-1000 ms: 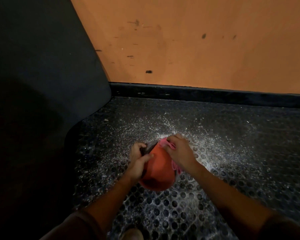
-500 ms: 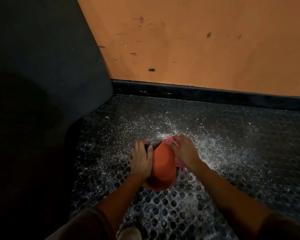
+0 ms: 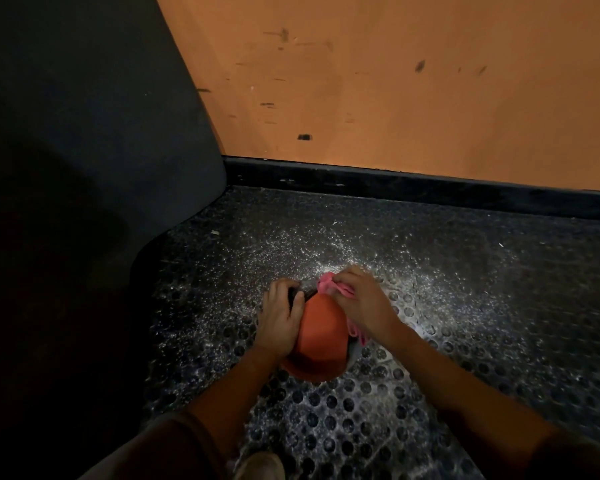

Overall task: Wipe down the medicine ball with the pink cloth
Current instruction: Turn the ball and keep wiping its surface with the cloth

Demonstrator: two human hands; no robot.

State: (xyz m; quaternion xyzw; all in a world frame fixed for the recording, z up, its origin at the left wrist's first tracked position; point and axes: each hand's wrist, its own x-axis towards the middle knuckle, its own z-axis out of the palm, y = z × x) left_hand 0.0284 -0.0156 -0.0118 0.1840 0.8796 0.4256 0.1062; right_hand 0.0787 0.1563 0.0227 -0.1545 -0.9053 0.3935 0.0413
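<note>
The toe of 1 shoe shows at the bottom edge, with 2 bare forearms reaching forward from dark sleeves above it. Just beyond, the orange ball sits on the black rubber floor mat, which is full of round holes and dusted with white specks. The ball has a grey part along its right and top edges.

The left hand cups the ball's left side, thumb on the orange face and fingers curled over the dark top edge, holding it. The right hand lies on the ball's upper right side with its fingers closed round the pink cloth. The cloth is bunched at the fingertips against the top of the ball, and a strip of it hangs out under the wrist.

Further off, a black baseboard runs along the foot of a scuffed orange wall. A large dark pad leans at the left.
</note>
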